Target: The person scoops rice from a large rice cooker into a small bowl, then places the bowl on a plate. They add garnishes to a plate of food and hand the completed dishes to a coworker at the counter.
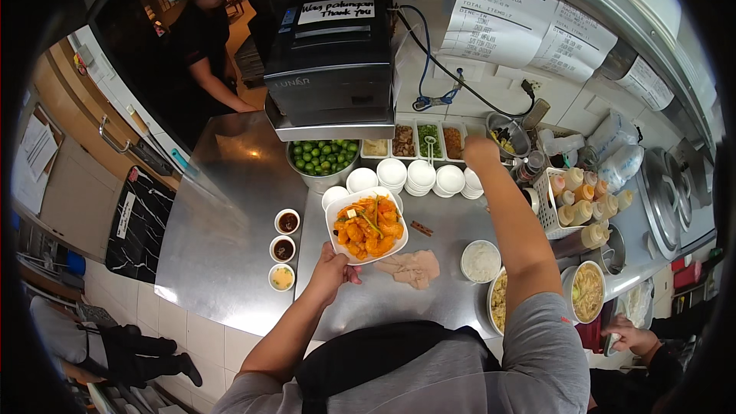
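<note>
With my left hand [334, 270] I grip the near-left edge of a white square plate [332, 219], held above the steel counter. Chunks of food in orange sauce [368, 229] with vegetable strips fill it. My right arm stretches forward, and my right hand [482, 152] is over the right end of a row of garnish containers. Its fingers are hidden behind the hand, so what they touch does not show. Chopped green onion [428, 137] and brown toasted bits [453, 142] lie in the containers just left of it. A steel bowl with yellow pieces [505, 141] stands to its right.
Stacks of small white dishes [421, 177] line the counter [230, 230] beside a pot of green citrus [325, 156]. Three sauce cups [283, 249] stand left; a crumpled cloth [411, 268], rice bowl [482, 261] and soup bowl [586, 292] right. A printer [330, 63] overhangs. A co-worker's hand [629, 336] is at right.
</note>
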Demonstrator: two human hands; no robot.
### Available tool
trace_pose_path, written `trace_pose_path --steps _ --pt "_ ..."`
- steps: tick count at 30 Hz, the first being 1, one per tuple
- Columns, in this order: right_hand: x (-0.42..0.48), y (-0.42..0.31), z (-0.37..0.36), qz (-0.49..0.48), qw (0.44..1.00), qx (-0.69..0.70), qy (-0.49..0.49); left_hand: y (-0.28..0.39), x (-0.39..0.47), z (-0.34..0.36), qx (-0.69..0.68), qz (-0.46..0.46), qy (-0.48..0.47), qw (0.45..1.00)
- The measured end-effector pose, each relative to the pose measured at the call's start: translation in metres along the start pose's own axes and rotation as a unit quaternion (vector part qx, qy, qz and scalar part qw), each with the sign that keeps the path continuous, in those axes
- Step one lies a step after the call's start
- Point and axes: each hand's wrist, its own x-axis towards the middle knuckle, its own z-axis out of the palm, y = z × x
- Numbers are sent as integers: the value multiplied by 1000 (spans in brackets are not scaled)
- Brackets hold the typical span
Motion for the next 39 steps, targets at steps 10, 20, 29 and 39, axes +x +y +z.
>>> trace_pose_path --steps 10,20,29,39 --pt "10 -10 37 104 987 94 85 23 36 11 30 2 -20 999" --pt "-10 31 49 193 831 509 115 55 100 61 69 -4 -52 996" --pt "-91 -31 -82 48 923 322 205 56 166 107 63 0 -116 991" --pt "-59 -11 -38 154 890 376 206 62 134 111 87 2 -78 993"
